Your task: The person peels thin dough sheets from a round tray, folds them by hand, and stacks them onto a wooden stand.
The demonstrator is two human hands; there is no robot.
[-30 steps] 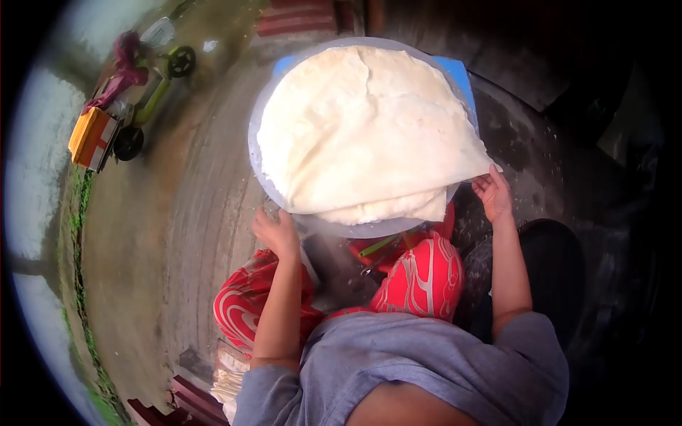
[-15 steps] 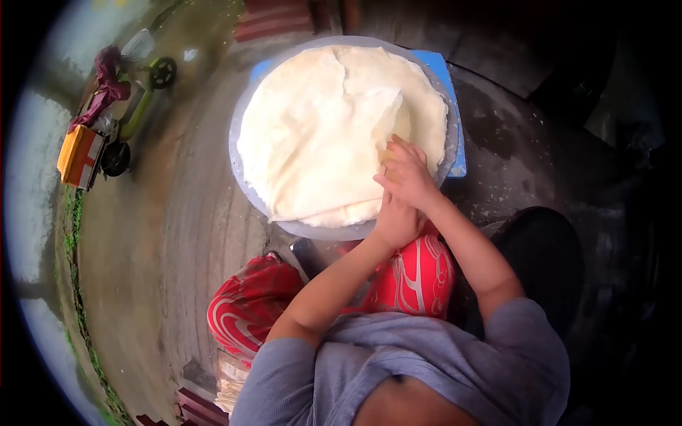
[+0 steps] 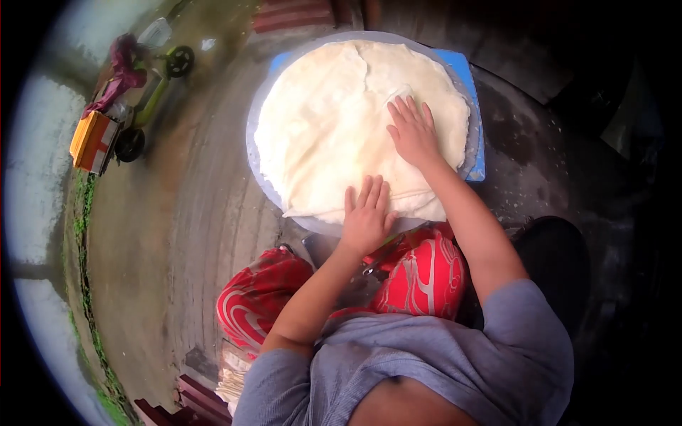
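Note:
A wide, round, pale sheet of dough (image 3: 320,128) with wrinkles and ragged edges lies on a round grey board (image 3: 254,145). My left hand (image 3: 366,220) rests at its near edge with the fingers stretched out over the dough. Farther up on the right side, my right hand (image 3: 414,133) is spread palm down on the sheet. A small raised crease of dough shows just beyond its fingertips. Neither hand grips anything.
Under the board, the corner of a blue stool or table (image 3: 477,160) sticks out to the right. My knees in red patterned cloth (image 3: 419,277) are close to the near edge. A green scooter (image 3: 153,96) with an orange-and-white box (image 3: 94,142) stands at far left.
My hands were together at the right side beside a lifted flap of dough. Now they are apart, the left nearer my body, the right farther up, and the flap lies mostly flat.

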